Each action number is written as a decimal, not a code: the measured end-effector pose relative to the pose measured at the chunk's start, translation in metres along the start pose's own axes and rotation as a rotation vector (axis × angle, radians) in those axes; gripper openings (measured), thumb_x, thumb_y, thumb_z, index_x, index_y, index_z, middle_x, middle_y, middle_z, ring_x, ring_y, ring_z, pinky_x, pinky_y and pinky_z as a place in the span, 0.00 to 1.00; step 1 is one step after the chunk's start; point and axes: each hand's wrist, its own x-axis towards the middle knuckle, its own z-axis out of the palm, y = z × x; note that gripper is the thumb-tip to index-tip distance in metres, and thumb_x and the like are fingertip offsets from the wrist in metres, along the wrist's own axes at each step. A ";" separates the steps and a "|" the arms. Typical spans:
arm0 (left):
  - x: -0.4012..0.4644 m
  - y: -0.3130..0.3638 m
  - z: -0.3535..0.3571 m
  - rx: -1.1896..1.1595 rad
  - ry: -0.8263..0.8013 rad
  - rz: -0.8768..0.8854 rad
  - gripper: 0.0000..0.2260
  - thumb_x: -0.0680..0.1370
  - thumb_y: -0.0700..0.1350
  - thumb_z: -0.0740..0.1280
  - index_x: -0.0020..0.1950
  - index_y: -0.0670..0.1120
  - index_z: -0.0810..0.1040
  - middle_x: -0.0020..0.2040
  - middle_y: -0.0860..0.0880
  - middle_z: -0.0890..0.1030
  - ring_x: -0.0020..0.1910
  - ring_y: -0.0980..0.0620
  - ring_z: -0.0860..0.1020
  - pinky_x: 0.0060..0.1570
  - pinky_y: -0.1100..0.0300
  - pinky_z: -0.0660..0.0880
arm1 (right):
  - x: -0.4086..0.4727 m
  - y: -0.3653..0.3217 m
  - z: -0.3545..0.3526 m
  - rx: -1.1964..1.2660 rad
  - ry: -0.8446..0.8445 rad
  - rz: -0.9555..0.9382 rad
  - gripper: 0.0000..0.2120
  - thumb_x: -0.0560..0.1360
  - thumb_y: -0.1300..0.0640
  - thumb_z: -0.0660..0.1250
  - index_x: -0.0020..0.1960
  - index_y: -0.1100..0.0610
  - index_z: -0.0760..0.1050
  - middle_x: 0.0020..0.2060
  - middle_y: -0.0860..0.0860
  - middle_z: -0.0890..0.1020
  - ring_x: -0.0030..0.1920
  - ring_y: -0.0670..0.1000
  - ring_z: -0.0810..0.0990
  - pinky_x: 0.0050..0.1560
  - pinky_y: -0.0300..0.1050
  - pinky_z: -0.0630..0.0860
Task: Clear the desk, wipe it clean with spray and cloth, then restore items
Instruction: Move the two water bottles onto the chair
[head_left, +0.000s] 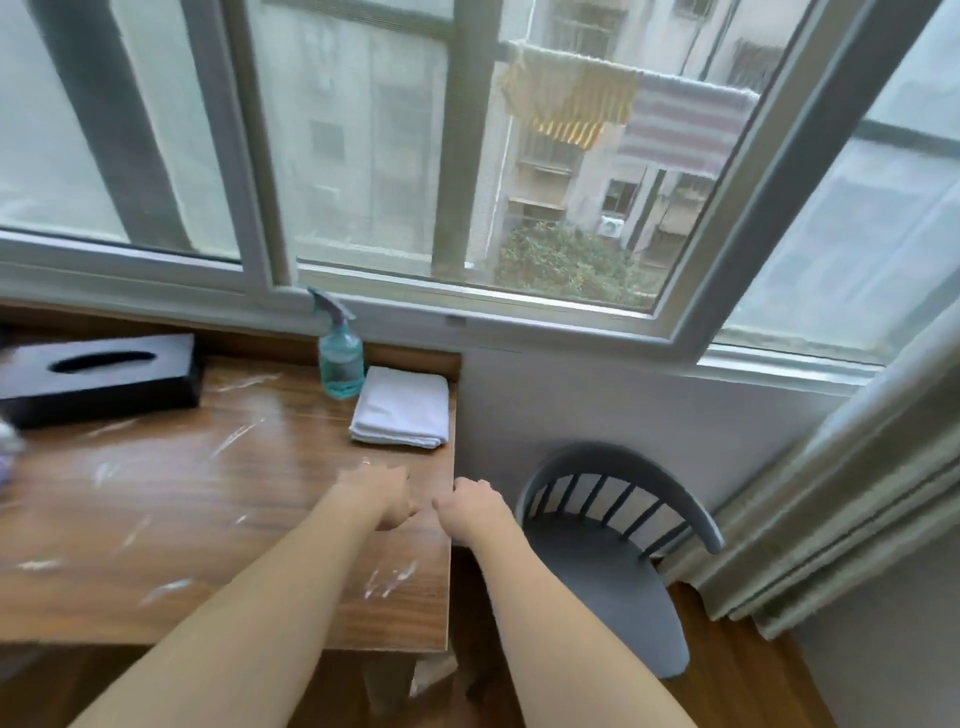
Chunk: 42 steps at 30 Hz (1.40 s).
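A wooden desk (218, 519) streaked with white smears fills the lower left. At its far right corner stands a teal spray bottle (340, 358), and a folded white cloth (401, 408) lies beside it. A black tissue box (104, 376) sits at the back left. My left hand (382, 496) hovers over the desk's right side below the cloth, fingers curled down, holding nothing. My right hand (472, 512) is at the desk's right edge with loosely curled fingers, also holding nothing.
A grey chair (613, 551) stands right of the desk against the white wall. Curtains (831, 519) hang at the right. A window runs along the back behind the desk. A blurred pale object (8, 452) shows at the left edge.
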 end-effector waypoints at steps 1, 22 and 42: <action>-0.004 -0.018 0.000 -0.006 -0.001 -0.016 0.28 0.80 0.63 0.58 0.77 0.51 0.63 0.76 0.47 0.67 0.75 0.42 0.63 0.70 0.42 0.63 | 0.003 -0.018 0.007 -0.022 -0.014 -0.012 0.28 0.83 0.41 0.54 0.76 0.57 0.67 0.73 0.59 0.69 0.72 0.64 0.67 0.72 0.61 0.67; -0.064 -0.379 0.011 -0.068 0.037 -0.251 0.33 0.78 0.66 0.58 0.80 0.54 0.56 0.79 0.44 0.58 0.78 0.39 0.53 0.73 0.36 0.55 | -0.043 -0.337 0.131 -0.201 -0.003 -0.191 0.34 0.81 0.34 0.55 0.81 0.51 0.58 0.79 0.57 0.62 0.78 0.64 0.59 0.75 0.67 0.59; -0.088 -0.565 0.027 -0.310 0.077 -0.399 0.35 0.76 0.67 0.62 0.78 0.52 0.60 0.78 0.45 0.60 0.77 0.41 0.56 0.73 0.40 0.58 | -0.023 -0.509 0.227 -0.059 -0.016 -0.287 0.38 0.76 0.28 0.59 0.74 0.55 0.67 0.71 0.59 0.73 0.71 0.62 0.70 0.70 0.63 0.68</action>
